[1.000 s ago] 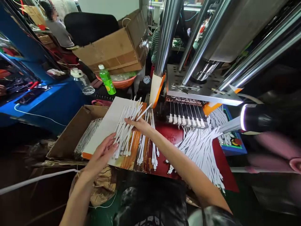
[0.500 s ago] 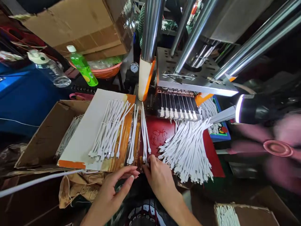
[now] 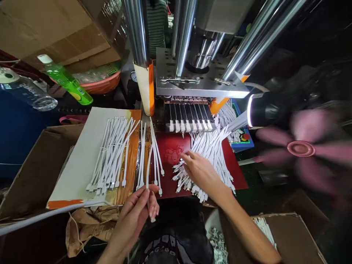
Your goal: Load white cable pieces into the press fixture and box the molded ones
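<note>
My left hand (image 3: 139,207) is closed on a white cable (image 3: 149,167), its connector end poking out below my fingers. Several more white cables (image 3: 156,161) lie fanned out just beyond that hand, and a few others lie to their left. Over the left edge of a big pile of white cables (image 3: 210,157) is my right hand (image 3: 205,174). Its fingers stretch toward the red mat (image 3: 172,148) and hold nothing that I can see. Behind the mat, a black mould block (image 3: 189,115) carries a row of white connectors under the press's metal plate (image 3: 202,86).
A board (image 3: 75,165) with a bunch of cables lies left, beside a cardboard box (image 3: 33,157). Green (image 3: 67,82) and clear bottles (image 3: 30,90) stand behind. On the right are a lit black nozzle (image 3: 264,109) and a spinning pink fan (image 3: 301,148). Steel columns (image 3: 137,33) rise ahead.
My left hand has taken hold of a cable. My right hand has left the small cable group and moved right, to the pile. The view has turned right.
</note>
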The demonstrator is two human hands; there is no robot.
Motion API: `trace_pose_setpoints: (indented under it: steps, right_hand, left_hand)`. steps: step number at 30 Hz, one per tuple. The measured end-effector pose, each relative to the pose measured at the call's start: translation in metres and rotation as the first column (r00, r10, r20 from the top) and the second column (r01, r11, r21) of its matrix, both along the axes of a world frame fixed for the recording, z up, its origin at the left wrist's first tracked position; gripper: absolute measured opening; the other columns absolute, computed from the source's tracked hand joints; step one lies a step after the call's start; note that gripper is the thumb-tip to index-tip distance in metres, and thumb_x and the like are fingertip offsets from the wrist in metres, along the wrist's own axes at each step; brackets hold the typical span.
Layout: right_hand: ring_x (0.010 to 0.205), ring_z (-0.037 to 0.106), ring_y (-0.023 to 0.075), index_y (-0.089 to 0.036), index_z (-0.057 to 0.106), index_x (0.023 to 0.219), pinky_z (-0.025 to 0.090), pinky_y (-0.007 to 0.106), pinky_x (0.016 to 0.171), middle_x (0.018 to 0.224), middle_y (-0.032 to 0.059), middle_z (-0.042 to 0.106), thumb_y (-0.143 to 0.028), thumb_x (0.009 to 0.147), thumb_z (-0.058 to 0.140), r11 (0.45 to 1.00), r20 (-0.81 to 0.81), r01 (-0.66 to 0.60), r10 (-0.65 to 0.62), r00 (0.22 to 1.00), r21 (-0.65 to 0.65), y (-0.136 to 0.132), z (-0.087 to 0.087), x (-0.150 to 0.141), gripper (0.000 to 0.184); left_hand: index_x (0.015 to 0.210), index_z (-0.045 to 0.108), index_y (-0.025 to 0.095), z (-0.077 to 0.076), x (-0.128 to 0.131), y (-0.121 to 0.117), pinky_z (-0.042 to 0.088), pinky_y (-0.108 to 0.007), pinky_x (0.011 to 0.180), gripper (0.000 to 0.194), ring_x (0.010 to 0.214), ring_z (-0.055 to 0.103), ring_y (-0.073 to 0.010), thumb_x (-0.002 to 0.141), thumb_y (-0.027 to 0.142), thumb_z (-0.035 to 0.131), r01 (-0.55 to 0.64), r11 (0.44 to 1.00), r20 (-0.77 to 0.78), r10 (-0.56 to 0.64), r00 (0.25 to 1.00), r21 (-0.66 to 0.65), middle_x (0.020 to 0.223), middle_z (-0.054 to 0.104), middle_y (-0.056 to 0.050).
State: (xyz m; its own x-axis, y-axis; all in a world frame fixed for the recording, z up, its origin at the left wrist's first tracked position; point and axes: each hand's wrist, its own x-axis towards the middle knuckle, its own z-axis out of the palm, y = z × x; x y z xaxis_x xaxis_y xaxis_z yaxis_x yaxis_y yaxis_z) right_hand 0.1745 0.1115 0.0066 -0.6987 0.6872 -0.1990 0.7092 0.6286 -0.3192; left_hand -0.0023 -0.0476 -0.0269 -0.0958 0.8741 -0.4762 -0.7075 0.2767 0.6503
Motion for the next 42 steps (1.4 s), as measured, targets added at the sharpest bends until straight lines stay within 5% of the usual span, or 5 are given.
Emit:
trace_pose_setpoints:
  steps: [8,16,28,32,42]
  right_hand:
    - [0.097,0.065,0.0259,-0.012,0.071,0.100,0.053,0.038,0.083,0.100,0.0119,0.070,-0.009,0.101,0.056,0.844,0.268,-0.480,0.418,0.868,0.238,0.059,-0.011,0.001,0.016]
    - [0.090,0.066,0.0136,-0.016,0.064,0.114,0.053,0.026,0.085,0.102,0.0062,0.076,-0.027,0.109,0.050,0.876,-0.647,-0.439,0.455,0.612,0.201,-0.079,0.001,0.046,0.018]
    - [0.064,0.050,0.0117,-0.017,0.072,0.102,0.043,0.023,0.058,0.074,-0.0008,0.058,-0.063,0.091,0.067,0.582,-0.545,-0.003,-0.760,0.355,-0.813,-0.065,-0.017,0.033,0.047]
    - [0.062,0.041,0.0102,-0.016,0.063,0.081,0.034,0.022,0.056,0.070,-0.0029,0.049,-0.052,0.098,0.062,0.654,-0.606,0.042,-0.722,0.333,-0.756,-0.067,-0.018,0.015,0.039]
    - [0.068,0.053,0.0120,-0.018,0.074,0.085,0.039,0.024,0.063,0.074,-0.0003,0.059,-0.027,0.099,0.062,0.862,-0.760,0.116,-0.491,0.426,-0.493,-0.075,-0.019,0.014,0.020]
  left_hand:
    - [0.104,0.075,0.016,-0.006,0.005,0.012,0.049,-0.027,0.072,0.042,0.063,0.063,-0.0152,0.093,0.056,0.068,0.134,0.989,-0.426,-0.147,0.892,-0.061,0.065,0.068,0.000]
    - [0.102,0.081,0.017,-0.004,0.029,0.027,0.060,-0.030,0.078,0.045,0.080,0.078,-0.0228,0.074,0.051,0.088,0.284,0.939,0.094,-0.270,0.958,-0.193,0.090,0.083,-0.010]
    - [0.096,0.078,0.023,0.007,0.043,-0.010,0.056,-0.031,0.082,0.049,0.079,0.073,-0.0217,0.097,0.065,0.054,0.531,0.836,-0.521,-0.517,0.679,-0.137,0.078,0.080,-0.006]
    - [0.123,0.076,0.030,0.007,0.025,0.005,0.053,-0.038,0.103,0.045,0.113,0.071,-0.0267,0.096,0.061,0.055,0.613,0.753,-0.686,-0.579,0.442,-0.240,0.116,0.081,-0.005]
    - [0.091,0.083,0.024,0.063,0.006,0.085,0.055,-0.027,0.081,0.019,0.088,0.069,-0.0190,0.096,0.034,0.067,0.565,0.812,-0.869,-0.165,0.466,0.148,0.094,0.075,-0.005]
